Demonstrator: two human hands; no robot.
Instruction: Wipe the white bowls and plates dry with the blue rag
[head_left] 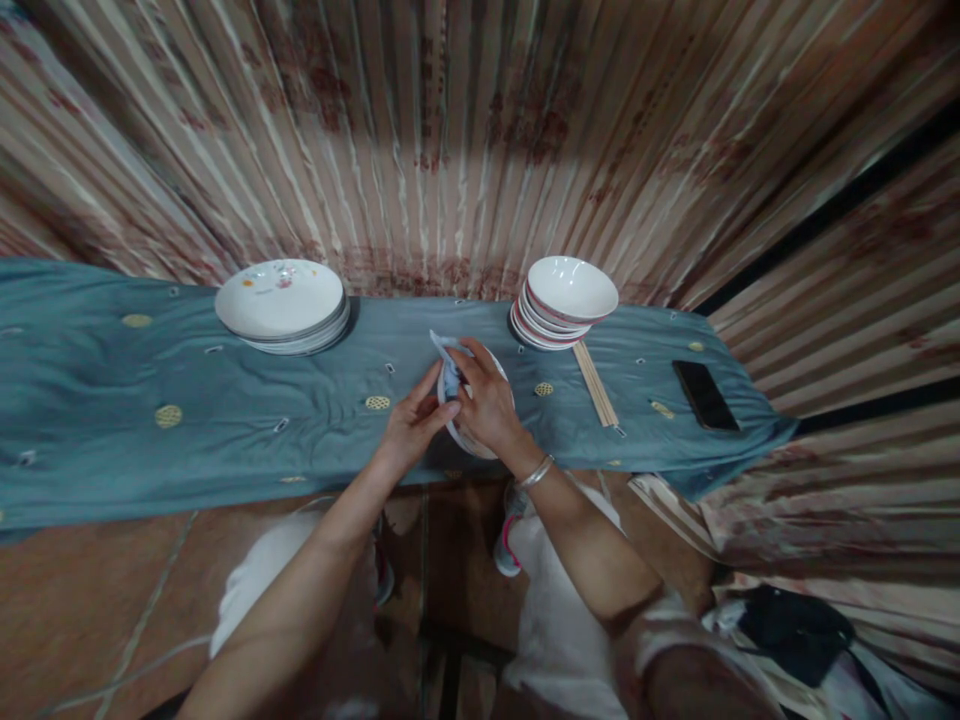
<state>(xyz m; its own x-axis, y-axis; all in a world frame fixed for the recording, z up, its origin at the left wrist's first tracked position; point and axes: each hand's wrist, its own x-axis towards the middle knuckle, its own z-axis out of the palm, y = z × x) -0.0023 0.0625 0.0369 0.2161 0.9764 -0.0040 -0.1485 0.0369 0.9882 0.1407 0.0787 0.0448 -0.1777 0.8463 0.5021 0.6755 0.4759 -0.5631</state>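
2 bare forearms reach forward over the person's white trousers (566,610), converging above the near edge of the surface (247,410); below lie a brown tiled floor (142,570) and a shoe (510,545) with a pink detail; a shiny silver bangle (538,472) circles the right wrist.

The left hand (412,415) is bent inward, its fingers and thumb clamped on the left side of a white ceramic bowl (472,445); the right hand (486,400) comes over the bowl from the right, knuckles up, its fingers curled and closed on a thin, pale blue cloth (450,372) that pokes up in a crumpled point at the rim; the bowl is at the middle of the near edge, and whether it rests there cannot be told, since the hands hide much of it.

To the right, a black phone (705,395) lies flat; nearer the middle is a bundle of pale, slender chopsticks (595,385), far ends at the foot of a stack of glossy white bowls (571,290) with red bands; the top bowl holds nothing visible but reflections.

Far left stands a stack of white plates (281,300), the top 1 printed with small flowers; the surface wears wrinkled teal fabric with yellow motifs; behind hangs a pleated beige curtain (420,150) with reddish florals.
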